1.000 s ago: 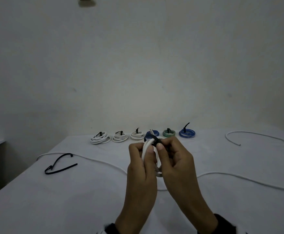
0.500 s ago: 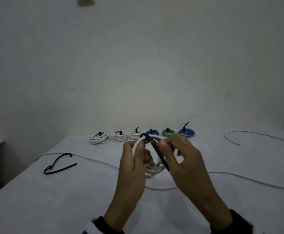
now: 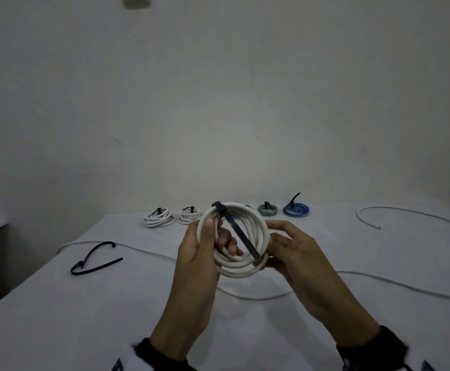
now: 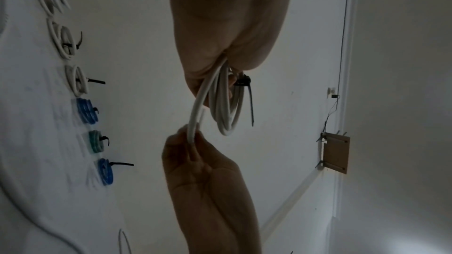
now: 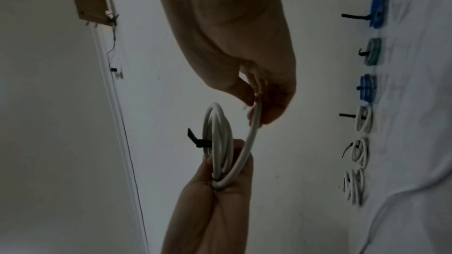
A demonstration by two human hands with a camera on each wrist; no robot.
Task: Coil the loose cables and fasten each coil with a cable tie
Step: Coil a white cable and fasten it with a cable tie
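A white cable coil (image 3: 241,261) is held up over the table, its flat face turned toward me. A black cable tie (image 3: 238,231) is fastened at its upper left, and the tail slants down across the loops. My left hand (image 3: 216,234) grips the coil's left side, thumb in front and fingers through the middle. My right hand (image 3: 268,250) pinches the right rim. In the left wrist view the right hand (image 4: 193,148) pinches one outer strand that stands off from the coil (image 4: 227,107). The right wrist view shows the tie (image 5: 198,141) sticking out beside the left hand (image 5: 220,179).
Tied coils line the table's back edge: two white ones (image 3: 157,217) (image 3: 189,216), a green one (image 3: 267,210) and a blue one (image 3: 296,210). Loose black ties (image 3: 93,259) lie at the left. Loose white cables run across the middle (image 3: 379,281) and back right (image 3: 405,214).
The coil has turned from edge-on to face me. My right hand has left the tie at the top and moved to the coil's right rim; the tie's tail now lies across the loops.
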